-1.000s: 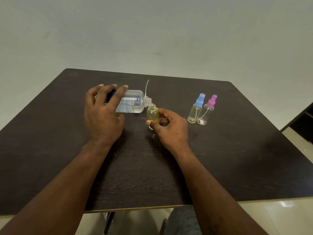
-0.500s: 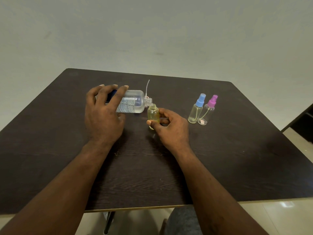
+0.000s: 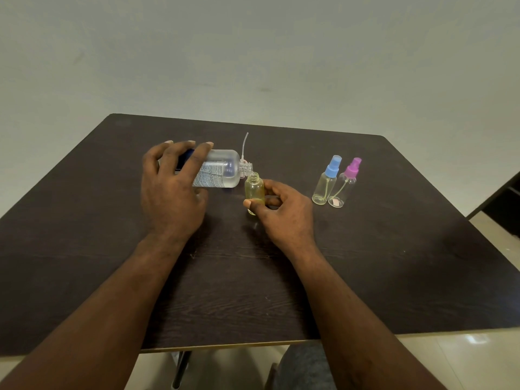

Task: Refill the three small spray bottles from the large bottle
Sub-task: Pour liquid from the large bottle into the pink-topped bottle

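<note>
Gripping the large bottle [image 3: 222,170] from above: left hand [image 3: 171,192], fingers curled over the rear half of the body, three fingertips showing on the far side. Thumb is hidden, can't tell where it sits.

Large bottle is tipped close to horizontal. Its uncapped threaded neck points right and slightly down, with the mouth right at the mouth of the small open bottle [image 3: 254,190]. Clear liquid inside. No stream is resolvable between the two mouths.

Right hand [image 3: 284,212] pinches the small open bottle low on its body, thumb on the near side and fingers wrapped round the right side. That bottle is yellowish-clear, near upright, base at the table [image 3: 394,263]. Fill level can't be read.

A thin white dip tube [image 3: 244,144] sticks up just behind the large bottle's neck. What it attaches to is mostly hidden.

The blue-capped spray bottle [image 3: 326,181] and pink-capped spray bottle [image 3: 344,184] stand upright side by side, caps on, well right of the right hand.

Writing: white label with dark print on the large bottle, plus a blue patch under the left fingers. Text is too small to read.
</note>
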Available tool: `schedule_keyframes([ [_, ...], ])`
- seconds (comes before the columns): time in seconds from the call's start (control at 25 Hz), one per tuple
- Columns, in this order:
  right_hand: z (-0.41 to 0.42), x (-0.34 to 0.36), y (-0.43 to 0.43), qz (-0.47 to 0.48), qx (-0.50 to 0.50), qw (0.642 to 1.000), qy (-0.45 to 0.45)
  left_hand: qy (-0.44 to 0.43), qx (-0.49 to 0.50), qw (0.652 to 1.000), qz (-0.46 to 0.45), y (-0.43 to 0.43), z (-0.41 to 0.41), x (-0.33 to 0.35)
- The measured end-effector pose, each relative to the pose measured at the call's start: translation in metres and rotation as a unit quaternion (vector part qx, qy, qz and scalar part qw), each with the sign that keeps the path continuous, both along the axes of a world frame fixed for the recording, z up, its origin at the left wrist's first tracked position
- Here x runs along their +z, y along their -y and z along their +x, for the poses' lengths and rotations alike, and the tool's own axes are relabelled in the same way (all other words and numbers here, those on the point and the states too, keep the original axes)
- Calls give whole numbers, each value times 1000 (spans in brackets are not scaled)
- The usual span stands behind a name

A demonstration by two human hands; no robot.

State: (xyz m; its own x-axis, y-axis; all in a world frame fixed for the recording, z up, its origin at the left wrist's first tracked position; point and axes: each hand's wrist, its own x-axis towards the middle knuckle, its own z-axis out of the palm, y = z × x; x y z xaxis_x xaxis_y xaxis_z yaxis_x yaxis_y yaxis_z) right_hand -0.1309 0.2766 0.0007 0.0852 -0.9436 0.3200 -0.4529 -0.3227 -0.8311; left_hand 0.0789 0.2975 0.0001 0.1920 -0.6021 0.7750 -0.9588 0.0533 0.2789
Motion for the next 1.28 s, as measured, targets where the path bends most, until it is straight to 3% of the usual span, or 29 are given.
schedule_keyframes([
  [1.28,1,-6,4,-11,-6,1000,7,0,1,1000,-9,-1,-1,0],
])
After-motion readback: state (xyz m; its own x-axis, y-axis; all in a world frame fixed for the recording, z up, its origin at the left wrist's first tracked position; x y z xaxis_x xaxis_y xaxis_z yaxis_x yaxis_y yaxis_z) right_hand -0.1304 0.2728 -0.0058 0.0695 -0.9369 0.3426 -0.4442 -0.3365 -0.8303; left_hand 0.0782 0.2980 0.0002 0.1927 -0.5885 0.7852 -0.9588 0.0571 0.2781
